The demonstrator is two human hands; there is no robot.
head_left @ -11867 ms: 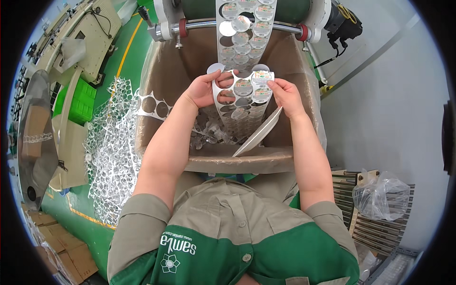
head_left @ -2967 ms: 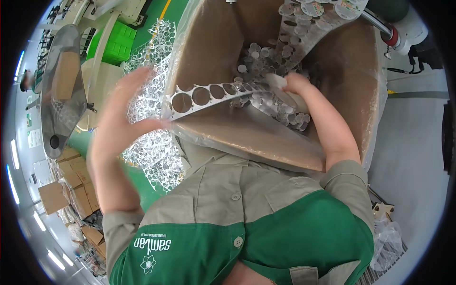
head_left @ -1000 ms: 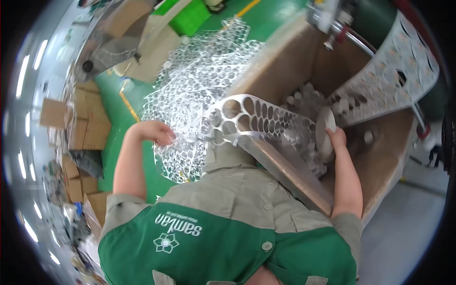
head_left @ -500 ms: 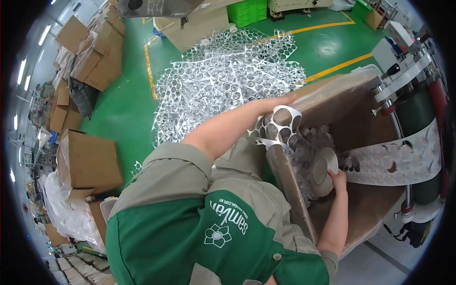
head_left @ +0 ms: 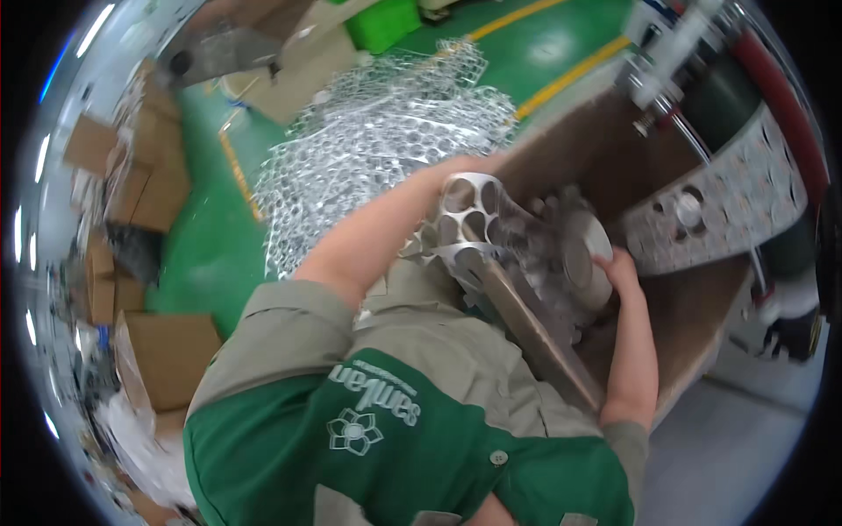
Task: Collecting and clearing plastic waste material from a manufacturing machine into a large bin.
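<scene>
My right hand [head_left: 621,267] grips the rim of a round, pale, shallow plate [head_left: 589,261] inside a large open cardboard box [head_left: 535,320]. Around the plate lie several small round discs [head_left: 548,210], blurred and partly under clear plastic. My left arm reaches across to the box's far left edge, where my left hand [head_left: 478,164] is at the wall; its fingers are hidden. Just below that hand, a white strip with punched round holes [head_left: 456,230] drapes over the box corner.
A wide printed strip of round shapes [head_left: 715,215] runs from a dark green roller [head_left: 715,101] on a machine at the right down to the box. Beyond my left arm, a heap of silvery punched-out webbing [head_left: 377,131] covers the green floor. Cardboard boxes [head_left: 171,351] stand at the left.
The view has shifted and turned, so box and machine appear higher and tilted. My right hand still holds the plate. The left hand's fingers have gone out of sight at the box edge.
</scene>
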